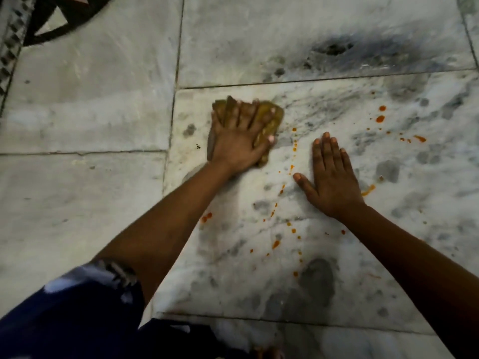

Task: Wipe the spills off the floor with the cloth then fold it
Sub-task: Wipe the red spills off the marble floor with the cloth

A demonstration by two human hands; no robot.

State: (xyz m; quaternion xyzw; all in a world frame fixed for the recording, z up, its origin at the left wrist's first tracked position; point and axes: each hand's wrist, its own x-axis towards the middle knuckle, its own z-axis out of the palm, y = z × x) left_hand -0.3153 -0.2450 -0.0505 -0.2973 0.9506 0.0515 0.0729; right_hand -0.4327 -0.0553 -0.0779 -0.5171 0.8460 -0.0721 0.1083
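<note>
A bunched yellow-brown cloth (269, 117) lies on the white marble floor (90, 99) near the middle of the view. My left hand (238, 136) presses flat on top of it with fingers spread and straight. To its right, my right hand (331, 177) rests flat on the bare floor, fingers straight, holding nothing. Orange-red spill drops (380, 118) dot the tile: a trail (294, 146) runs between my two hands, more lie toward me (275, 244), and a cluster sits at the far right.
Dark grey smudges (337, 47) mark the tile farther away. A black patterned mat edge (46, 24) shows at the top left. Blue patterned clothing (77, 307) fills the lower left. Grout lines cross the floor.
</note>
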